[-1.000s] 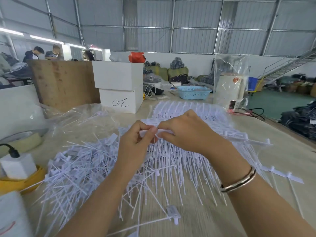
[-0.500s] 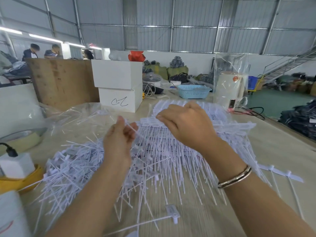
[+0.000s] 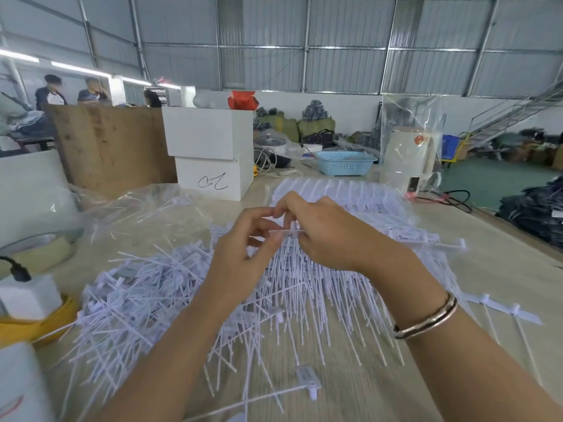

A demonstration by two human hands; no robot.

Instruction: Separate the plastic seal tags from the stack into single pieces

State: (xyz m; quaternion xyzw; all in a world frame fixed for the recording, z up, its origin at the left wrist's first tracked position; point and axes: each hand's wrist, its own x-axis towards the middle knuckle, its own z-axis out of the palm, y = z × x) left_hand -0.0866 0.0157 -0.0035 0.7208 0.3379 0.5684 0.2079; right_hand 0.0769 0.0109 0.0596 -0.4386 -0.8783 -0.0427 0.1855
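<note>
**A:** Where's the strip?

**B:** The joined tag strip [image 3: 350,239] is held up over the worktop [image 3: 502,269], its spine lying left to right, its tails hanging down toward me. Its far end sticks out well past my right wrist. The end tag [image 3: 293,227] sits right between my two hands.

**A:** State of each grip?

**B:** Right hand [image 3: 332,236], fingers curled, pinching the strip at its near end. Left hand [image 3: 243,248], thumb and fingertips closed on the spine's stub just left of that tag. The hands are almost touching.

**A:** So which way does the pull go?

**B:** My reading: along the spine or a twist across it, left hand taking the piece off leftward, since it's on the free end.

**A:** Around it?

**B:** Loose single tags [image 3: 146,300] heaped to the left, the uncut stack [image 3: 350,193] behind my hands, one stray tag [image 3: 307,379] near me.
</note>
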